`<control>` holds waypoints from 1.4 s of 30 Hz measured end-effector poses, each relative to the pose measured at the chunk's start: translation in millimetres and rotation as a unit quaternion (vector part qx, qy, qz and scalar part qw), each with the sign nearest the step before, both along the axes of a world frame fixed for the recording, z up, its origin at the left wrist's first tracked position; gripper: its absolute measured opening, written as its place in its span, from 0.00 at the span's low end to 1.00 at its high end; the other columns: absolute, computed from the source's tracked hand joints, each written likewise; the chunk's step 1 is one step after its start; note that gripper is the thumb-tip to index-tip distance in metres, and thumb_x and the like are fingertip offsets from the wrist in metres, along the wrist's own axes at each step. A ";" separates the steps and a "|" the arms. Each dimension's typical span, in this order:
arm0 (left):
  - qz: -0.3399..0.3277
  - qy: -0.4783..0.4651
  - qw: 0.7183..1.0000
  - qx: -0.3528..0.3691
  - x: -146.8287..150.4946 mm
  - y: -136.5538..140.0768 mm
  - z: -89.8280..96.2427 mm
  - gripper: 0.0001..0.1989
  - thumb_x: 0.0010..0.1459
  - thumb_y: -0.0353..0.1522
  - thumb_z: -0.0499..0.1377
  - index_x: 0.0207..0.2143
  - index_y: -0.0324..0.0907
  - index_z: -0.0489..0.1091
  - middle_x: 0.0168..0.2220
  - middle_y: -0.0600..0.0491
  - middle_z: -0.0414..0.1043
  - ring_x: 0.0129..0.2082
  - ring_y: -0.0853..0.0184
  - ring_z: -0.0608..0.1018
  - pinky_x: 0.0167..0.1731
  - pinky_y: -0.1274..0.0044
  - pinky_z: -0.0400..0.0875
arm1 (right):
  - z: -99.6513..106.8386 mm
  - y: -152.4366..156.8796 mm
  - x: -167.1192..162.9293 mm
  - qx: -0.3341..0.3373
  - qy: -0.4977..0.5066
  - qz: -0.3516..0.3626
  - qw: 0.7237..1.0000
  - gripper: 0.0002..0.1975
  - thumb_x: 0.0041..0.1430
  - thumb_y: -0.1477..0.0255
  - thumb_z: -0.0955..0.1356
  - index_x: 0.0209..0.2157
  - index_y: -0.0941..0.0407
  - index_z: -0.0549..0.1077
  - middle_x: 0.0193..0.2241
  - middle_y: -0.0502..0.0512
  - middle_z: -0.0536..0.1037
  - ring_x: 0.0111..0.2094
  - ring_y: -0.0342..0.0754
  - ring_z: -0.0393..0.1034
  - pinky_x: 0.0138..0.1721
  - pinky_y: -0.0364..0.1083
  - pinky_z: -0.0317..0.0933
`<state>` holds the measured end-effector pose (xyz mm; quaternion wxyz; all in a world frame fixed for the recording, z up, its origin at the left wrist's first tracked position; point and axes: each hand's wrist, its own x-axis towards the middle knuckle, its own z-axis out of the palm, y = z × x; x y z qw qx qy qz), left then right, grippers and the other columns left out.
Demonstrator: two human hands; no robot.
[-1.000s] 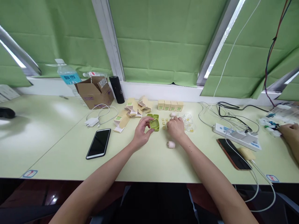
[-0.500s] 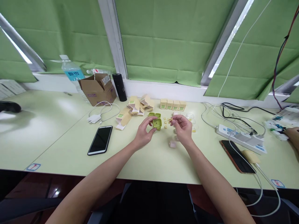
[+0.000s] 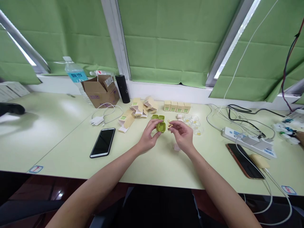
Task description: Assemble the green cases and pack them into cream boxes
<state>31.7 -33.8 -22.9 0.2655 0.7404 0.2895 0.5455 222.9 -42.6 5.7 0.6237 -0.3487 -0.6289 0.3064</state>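
My left hand (image 3: 148, 136) grips a small green square cup (image 3: 161, 127) between thumb and fingers, its opening tilted toward me. Pinched in my right hand (image 3: 182, 135) is a small yellow piece (image 3: 169, 125), held just right of the cup and apart from it. Its exact shape is too small to make out. Behind the cup, two more green cups (image 3: 158, 117) stand side by side. A pale pink block (image 3: 176, 147) lies below my right hand, partly hidden by it. Clear round pieces with yellow centres (image 3: 194, 122) lie to the right.
Opened cream cartons (image 3: 127, 120) and a row of small cream boxes (image 3: 177, 107) stand behind. A phone (image 3: 102, 142) and charger (image 3: 97, 120) lie left, a cardboard box (image 3: 101, 91) behind them. To the right are a power strip (image 3: 249, 142), another phone (image 3: 244, 161) and a person's hand (image 3: 300, 136).
My right hand has moved left with the yellow piece, closer to the green cup. The clear pieces are less covered. The cup has tipped slightly in my left hand.
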 end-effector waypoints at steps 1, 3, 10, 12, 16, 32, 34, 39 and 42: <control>-0.005 -0.004 1.000 -0.007 0.4 -0.3 -0.5 0.22 0.68 0.31 0.59 0.63 0.51 0.67 0.60 0.44 0.66 0.63 0.57 0.71 0.60 0.63 0.74 | -0.8 0.0 -0.3 0.004 -0.010 -0.008 1.000 0.05 0.60 0.70 0.73 0.40 0.51 0.79 0.32 0.51 0.81 0.34 0.47 0.77 0.36 0.48 0.73; -0.016 -0.022 0.999 -0.024 1.5 -0.4 -1.7 0.23 0.68 0.32 0.59 0.64 0.52 0.66 0.61 0.44 0.66 0.63 0.57 0.72 0.60 0.62 0.75 | -1.7 -0.2 -0.7 0.023 -0.038 -0.025 0.999 0.04 0.60 0.71 0.72 0.38 0.51 0.79 0.31 0.51 0.80 0.33 0.47 0.76 0.36 0.48 0.73; -0.050 -0.083 0.993 -0.072 4.5 1.0 -3.4 0.22 0.67 0.35 0.63 0.62 0.49 0.68 0.60 0.43 0.70 0.62 0.56 0.75 0.62 0.60 0.75 | -1.6 -1.9 -0.4 0.136 -0.143 -0.075 0.977 0.05 0.65 0.71 0.69 0.40 0.50 0.79 0.31 0.52 0.81 0.31 0.48 0.74 0.34 0.50 0.71; -0.051 -0.087 0.992 -0.073 5.0 0.8 -2.9 0.21 0.67 0.36 0.63 0.60 0.48 0.70 0.60 0.43 0.70 0.62 0.56 0.75 0.62 0.60 0.75 | -2.5 -1.8 -0.2 0.166 -0.177 -0.089 0.966 0.07 0.67 0.71 0.68 0.41 0.50 0.79 0.34 0.54 0.83 0.32 0.49 0.75 0.34 0.51 0.71; -0.045 -0.079 0.993 -0.071 5.9 -0.9 -2.0 0.20 0.66 0.34 0.64 0.59 0.47 0.72 0.59 0.43 0.71 0.61 0.56 0.76 0.61 0.61 0.75 | -5.9 -0.3 0.4 0.214 -0.255 -0.113 0.936 0.08 0.67 0.74 0.67 0.40 0.51 0.79 0.34 0.57 0.82 0.33 0.51 0.75 0.34 0.51 0.69; -0.022 -0.034 0.999 -0.030 7.6 -4.8 -0.1 0.20 0.62 0.29 0.66 0.57 0.47 0.74 0.56 0.45 0.75 0.58 0.58 0.78 0.59 0.62 0.78 | -12.8 4.8 2.8 0.270 -0.364 -0.171 0.875 0.13 0.68 0.78 0.64 0.35 0.53 0.79 0.26 0.54 0.71 0.28 0.48 0.61 0.30 0.49 0.55; -0.022 -0.030 0.999 -0.024 7.1 -5.4 0.2 0.20 0.63 0.29 0.66 0.57 0.47 0.75 0.56 0.45 0.75 0.58 0.58 0.78 0.58 0.62 0.78 | -13.5 5.8 3.4 0.279 -0.367 -0.163 0.872 0.13 0.68 0.78 0.64 0.34 0.54 0.79 0.25 0.53 0.70 0.28 0.48 0.61 0.29 0.48 0.54; -0.026 -0.010 1.000 -0.007 4.4 -5.9 2.4 0.20 0.63 0.30 0.66 0.57 0.48 0.75 0.55 0.45 0.76 0.56 0.57 0.79 0.57 0.61 0.79 | -16.2 9.0 4.9 0.268 -0.374 -0.140 0.877 0.15 0.69 0.77 0.63 0.31 0.53 0.79 0.24 0.53 0.71 0.27 0.48 0.61 0.29 0.48 0.55; -0.018 -0.004 1.000 -0.001 3.7 -4.9 4.2 0.20 0.62 0.30 0.67 0.57 0.48 0.76 0.54 0.45 0.77 0.55 0.57 0.79 0.57 0.61 0.79 | -14.9 10.2 6.5 0.264 -0.374 -0.126 0.880 0.15 0.70 0.76 0.63 0.33 0.53 0.79 0.25 0.53 0.75 0.27 0.48 0.65 0.30 0.48 0.57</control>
